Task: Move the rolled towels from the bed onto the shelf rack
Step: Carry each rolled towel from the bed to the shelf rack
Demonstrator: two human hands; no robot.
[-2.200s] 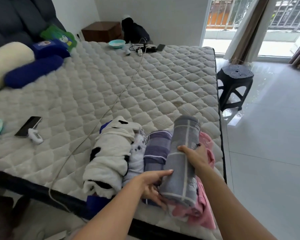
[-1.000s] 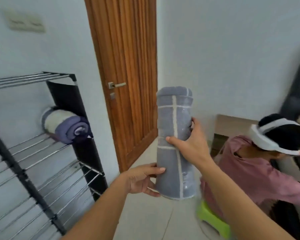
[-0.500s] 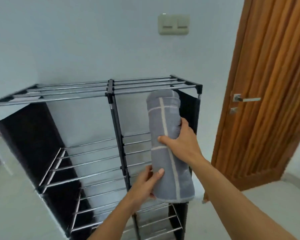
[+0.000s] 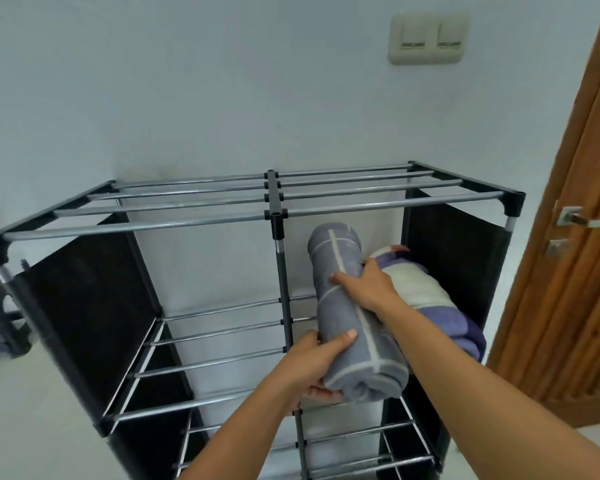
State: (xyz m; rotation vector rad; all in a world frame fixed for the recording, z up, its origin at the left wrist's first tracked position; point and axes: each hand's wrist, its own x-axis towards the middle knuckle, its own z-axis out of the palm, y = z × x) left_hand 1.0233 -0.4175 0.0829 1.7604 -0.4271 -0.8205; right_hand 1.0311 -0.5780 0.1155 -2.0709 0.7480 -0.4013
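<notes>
A grey rolled towel (image 4: 347, 317) with white stripes lies lengthwise in the right compartment of the metal shelf rack (image 4: 201, 221), on its second tier. My right hand (image 4: 368, 289) grips it across the middle from above. My left hand (image 4: 314, 365) holds its near end from below and the side. Right beside it, against the rack's black right side panel, rests a purple and cream rolled towel (image 4: 426, 299), partly hidden by my right arm. The bed is out of view.
The rack stands against a white wall, with a central post (image 4: 283, 289) dividing left and right compartments. A wooden door (image 4: 575, 237) with a metal handle is just to the right. A dark stool (image 4: 0, 323) sits at the far left. A light switch (image 4: 428, 38) is above.
I carried the grey towel from the bed to the rack. Since half a second ago it has tilted from upright to lying into the right compartment, beside the purple towel.
</notes>
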